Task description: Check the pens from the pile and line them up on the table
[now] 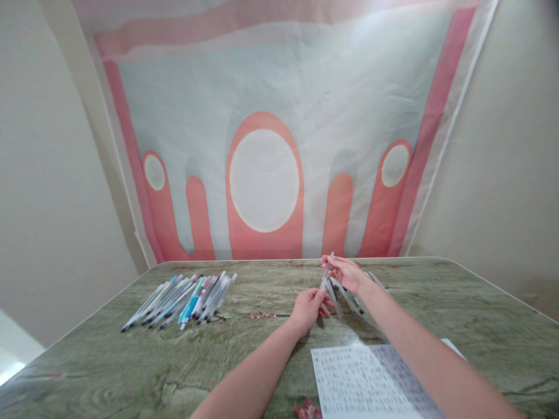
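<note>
One clear-barrelled pen [326, 274] slants upward between my two hands, just over the table. My right hand [345, 272] pinches its upper end with thumb and fingers. Lower down, my left hand [309, 307] has its fingers closed round the bottom end, so that tip is hidden. Behind and below the hands lies a small group of similar pens [348, 298], partly covered by my right hand and forearm. To the left, a wider row of pens [174, 299] lies side by side, mostly clear or grey with a few blue and teal ones.
A sheet covered in handwriting [356, 378] lies at the front right, partly under my right forearm. The wood-patterned table [100, 361] ends at a far edge against a hanging pink and grey backdrop [266, 70]. Plain walls stand on both sides.
</note>
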Action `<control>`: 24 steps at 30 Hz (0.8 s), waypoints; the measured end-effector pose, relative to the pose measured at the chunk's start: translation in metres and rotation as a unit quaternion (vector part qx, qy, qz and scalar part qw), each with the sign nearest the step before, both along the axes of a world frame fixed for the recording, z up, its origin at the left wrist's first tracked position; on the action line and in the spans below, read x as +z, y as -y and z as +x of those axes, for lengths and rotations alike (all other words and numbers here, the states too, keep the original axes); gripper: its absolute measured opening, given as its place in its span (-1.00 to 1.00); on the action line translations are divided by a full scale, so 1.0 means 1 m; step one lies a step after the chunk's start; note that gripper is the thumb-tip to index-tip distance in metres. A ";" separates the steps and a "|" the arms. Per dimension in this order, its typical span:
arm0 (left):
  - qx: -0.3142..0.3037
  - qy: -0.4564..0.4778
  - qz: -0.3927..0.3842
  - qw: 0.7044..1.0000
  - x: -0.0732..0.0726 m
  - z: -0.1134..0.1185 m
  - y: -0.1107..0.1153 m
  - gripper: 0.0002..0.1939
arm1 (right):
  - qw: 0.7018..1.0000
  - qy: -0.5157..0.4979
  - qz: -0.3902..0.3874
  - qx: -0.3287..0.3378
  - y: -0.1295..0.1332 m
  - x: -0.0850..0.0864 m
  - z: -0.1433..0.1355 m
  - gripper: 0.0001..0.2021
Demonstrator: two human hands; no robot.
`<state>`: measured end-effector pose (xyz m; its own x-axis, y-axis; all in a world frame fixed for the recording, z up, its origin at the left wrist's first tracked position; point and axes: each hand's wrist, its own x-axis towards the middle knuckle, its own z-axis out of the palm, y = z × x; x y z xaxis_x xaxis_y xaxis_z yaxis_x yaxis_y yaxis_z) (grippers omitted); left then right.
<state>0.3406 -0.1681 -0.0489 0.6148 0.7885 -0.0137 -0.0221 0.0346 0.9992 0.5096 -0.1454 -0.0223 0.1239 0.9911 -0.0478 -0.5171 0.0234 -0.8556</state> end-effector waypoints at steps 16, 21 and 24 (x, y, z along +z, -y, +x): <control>0.110 -0.056 0.037 0.992 0.003 -0.001 -0.001 -0.60 | 1.000 -0.002 -0.005 -0.004 0.002 0.002 -0.001 -0.89; 0.105 -0.054 0.038 0.992 -0.001 -0.001 -0.003 -0.73 | 1.000 0.004 -0.008 -0.009 0.000 0.001 0.000 -0.88; 0.092 -0.048 0.034 0.994 -0.004 0.000 -0.004 -0.70 | 1.000 0.005 -0.001 -0.009 0.000 0.000 0.001 -0.88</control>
<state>0.3407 -0.1643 -0.0525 0.4590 0.8884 -0.0076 0.0742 -0.0298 0.9968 0.5107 -0.1450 -0.0223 0.1420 0.9886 -0.0493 -0.5082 0.0301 -0.8607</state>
